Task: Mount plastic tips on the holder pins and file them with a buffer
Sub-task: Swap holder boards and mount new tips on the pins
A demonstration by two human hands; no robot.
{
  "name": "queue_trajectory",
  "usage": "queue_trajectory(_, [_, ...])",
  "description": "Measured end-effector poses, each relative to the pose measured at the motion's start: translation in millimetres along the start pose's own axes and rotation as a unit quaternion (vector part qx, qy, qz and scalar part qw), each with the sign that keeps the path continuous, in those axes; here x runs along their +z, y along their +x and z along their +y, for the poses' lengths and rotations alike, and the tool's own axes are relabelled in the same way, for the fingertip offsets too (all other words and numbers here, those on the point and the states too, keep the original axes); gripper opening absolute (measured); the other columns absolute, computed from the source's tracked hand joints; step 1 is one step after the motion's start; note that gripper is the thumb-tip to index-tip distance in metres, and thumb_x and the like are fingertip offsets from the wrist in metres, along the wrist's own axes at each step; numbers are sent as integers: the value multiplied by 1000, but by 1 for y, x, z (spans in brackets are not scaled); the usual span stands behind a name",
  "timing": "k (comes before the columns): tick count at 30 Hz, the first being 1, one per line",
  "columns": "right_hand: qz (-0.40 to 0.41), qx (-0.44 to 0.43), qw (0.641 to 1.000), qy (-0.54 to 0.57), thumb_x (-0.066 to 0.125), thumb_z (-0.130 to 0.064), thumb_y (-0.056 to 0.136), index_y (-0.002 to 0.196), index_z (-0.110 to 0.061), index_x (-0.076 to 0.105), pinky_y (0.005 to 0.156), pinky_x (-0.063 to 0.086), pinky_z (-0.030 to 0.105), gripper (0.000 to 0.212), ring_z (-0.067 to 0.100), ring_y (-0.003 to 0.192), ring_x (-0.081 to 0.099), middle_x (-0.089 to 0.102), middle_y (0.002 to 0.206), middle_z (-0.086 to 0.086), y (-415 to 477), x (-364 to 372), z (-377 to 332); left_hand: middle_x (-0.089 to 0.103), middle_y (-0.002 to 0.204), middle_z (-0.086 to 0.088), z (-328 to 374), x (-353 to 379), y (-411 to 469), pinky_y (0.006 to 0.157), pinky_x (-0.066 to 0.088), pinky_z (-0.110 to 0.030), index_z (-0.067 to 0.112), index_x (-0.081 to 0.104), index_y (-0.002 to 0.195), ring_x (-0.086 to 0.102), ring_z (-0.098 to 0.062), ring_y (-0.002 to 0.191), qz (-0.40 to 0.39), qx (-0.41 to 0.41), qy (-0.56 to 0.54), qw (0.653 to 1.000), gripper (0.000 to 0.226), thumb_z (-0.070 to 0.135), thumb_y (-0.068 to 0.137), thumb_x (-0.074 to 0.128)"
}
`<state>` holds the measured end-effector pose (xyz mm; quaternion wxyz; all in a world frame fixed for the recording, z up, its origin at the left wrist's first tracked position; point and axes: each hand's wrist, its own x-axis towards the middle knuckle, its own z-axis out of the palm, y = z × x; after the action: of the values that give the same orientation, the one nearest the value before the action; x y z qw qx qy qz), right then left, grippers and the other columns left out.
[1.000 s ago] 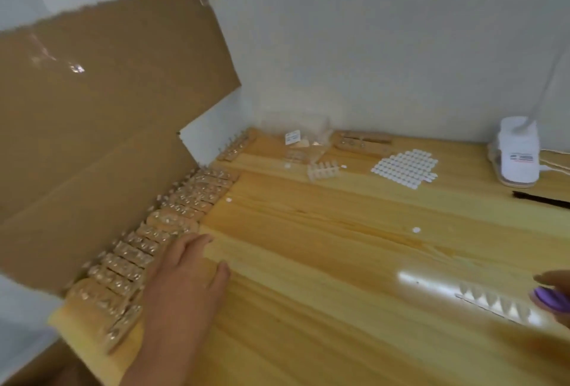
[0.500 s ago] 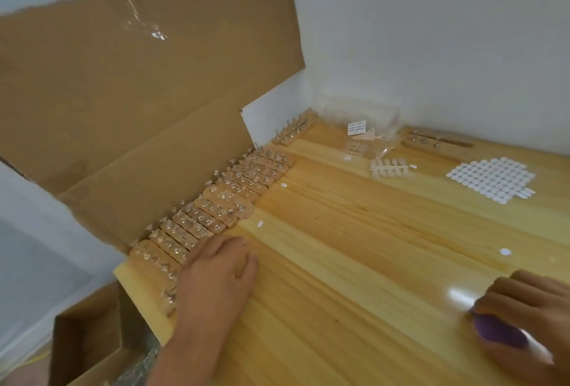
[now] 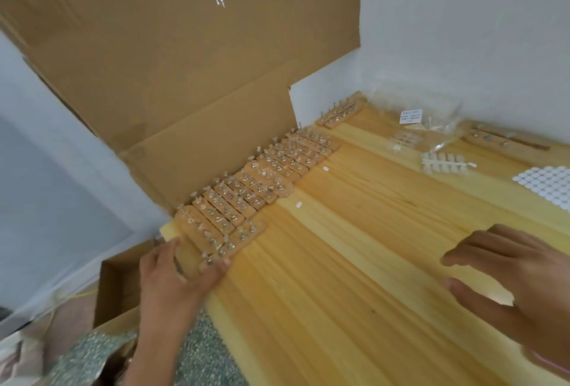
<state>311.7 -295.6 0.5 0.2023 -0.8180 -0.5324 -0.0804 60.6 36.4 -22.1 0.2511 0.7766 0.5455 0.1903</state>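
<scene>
Several wooden pin holders (image 3: 262,182) with clear plastic tips on their pins lie in a row along the left edge of the wooden table (image 3: 339,277). My left hand (image 3: 182,274) grips the nearest holder (image 3: 212,247) at the table's front left corner, thumb on one side and fingers on the other. My right hand (image 3: 505,274) is spread flat over the table at the right, fingers straight, with nothing seen in it. No buffer is in view. A strip of white plastic tips (image 3: 444,163) lies at the back right.
A large cardboard sheet (image 3: 185,77) leans against the wall behind the holders. A sheet of white adhesive dots (image 3: 549,188), clear plastic bags (image 3: 425,126) and more holders (image 3: 339,114) lie near the back wall. An open cardboard box (image 3: 117,293) stands on the floor at the left.
My left hand slid back to the table corner and took hold of the nearest holder. My right hand opened flat; the purple buffer it held is out of sight. The view turned left.
</scene>
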Motion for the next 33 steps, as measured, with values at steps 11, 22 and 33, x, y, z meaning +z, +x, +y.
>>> queue_trajectory(11, [19, 18, 1000, -3, 29, -60, 102, 93, -34, 69, 70, 45, 20, 48, 4, 80, 52, 60, 86, -23, -28, -20, -6, 66, 73, 16, 23, -16, -33, 66, 39, -23, 36, 69, 64, 56, 2, 75, -56, 101, -11, 993, 21, 41, 61, 89])
queue_trajectory(22, [-26, 174, 982, -66, 94, -29, 66, 81, -28, 75, 57, 55, 25, 24, 15, 65, 64, 65, 77, -13, -126, -55, 3, 65, 81, 25, 148, 65, -111, 73, 44, -9, 37, 72, 72, 55, 10, 87, -316, 554, -26, 770, 37, 71, 58, 73])
queue_trajectory(33, [99, 450, 881, -106, 80, -18, 81, 101, -19, 73, 64, 42, 38, 21, 23, 73, 57, 62, 76, -9, -194, -96, 29, 60, 84, 14, 203, 127, -176, 74, 45, -21, 24, 67, 78, 55, -8, 84, -337, 709, -46, 617, 34, 55, 68, 75])
